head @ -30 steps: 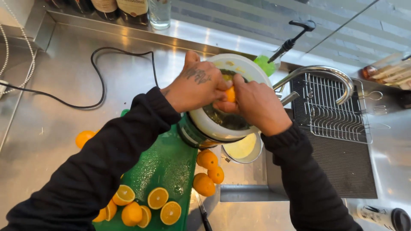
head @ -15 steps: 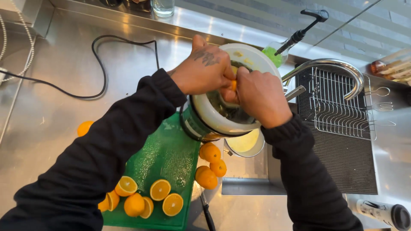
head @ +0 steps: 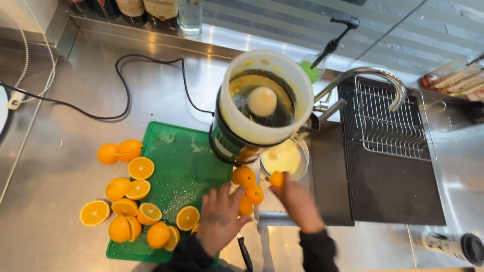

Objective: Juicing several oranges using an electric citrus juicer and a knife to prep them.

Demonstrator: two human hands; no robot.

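Your stainless steel counter (head: 60,166) carries a lot at once, so crowding is the main hazard. The green rectangular plastic cutting board (head: 176,166) sits just left of the sink edge, and the electric citrus juicer with its white bowl and cream reamer cone (head: 262,108) stands at the board's far right corner, its black power cord (head: 121,75) trailing across the wet-looking metal; a snag there could tug the machine. The small round steel bowl of pale juice (head: 285,157) sits under the spout beside the sink and could tip if bumped. Your left hand (head: 219,221) is spread flat and empty over the board's near edge, close to the loose cut orange halves (head: 141,167), which may roll. Your right hand (head: 297,201) pinches one small orange piece (head: 277,179) in its fingertips, just in front of the juice bowl; juice-slick fingers could drop it.
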